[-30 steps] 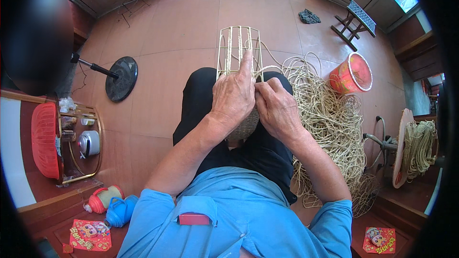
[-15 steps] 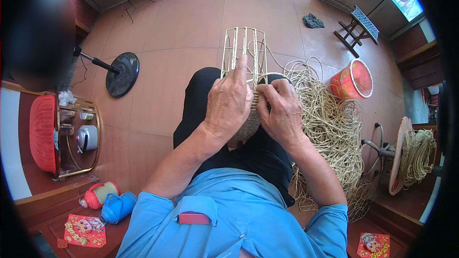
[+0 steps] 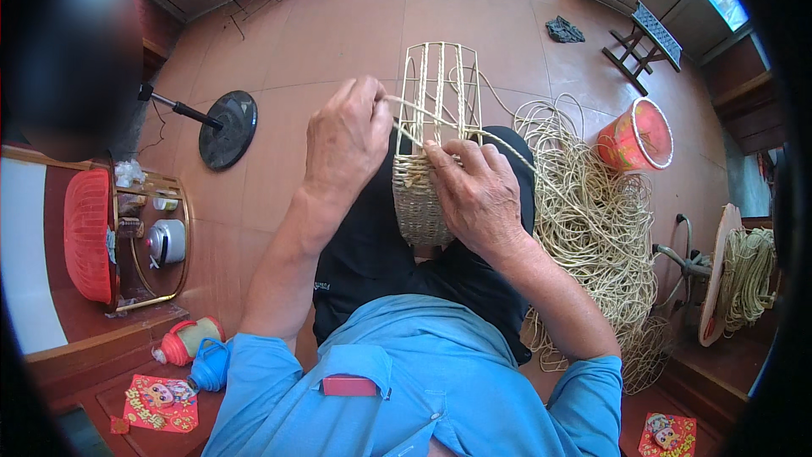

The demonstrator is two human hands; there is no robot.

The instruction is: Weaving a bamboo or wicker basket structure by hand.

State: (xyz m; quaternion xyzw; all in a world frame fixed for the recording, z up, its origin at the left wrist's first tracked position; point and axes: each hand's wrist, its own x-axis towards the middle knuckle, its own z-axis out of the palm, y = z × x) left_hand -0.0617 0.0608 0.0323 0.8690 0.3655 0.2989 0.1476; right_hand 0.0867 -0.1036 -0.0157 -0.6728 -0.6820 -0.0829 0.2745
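Downward head-worn view (wide fisheye)

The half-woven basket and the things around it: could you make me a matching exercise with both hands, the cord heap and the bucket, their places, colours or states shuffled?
Things:
1. Left hand
2. Right hand
3. Cord heap
4. Bucket

Places, colours or states:
A. Red, with a white rim
B. Fingers at the woven edge of the basket
C. Pale, tangled in loops on the floor
D. Left of the basket, holding a strand

Pairs: 1-D, 2-B, 3-C, 4-A
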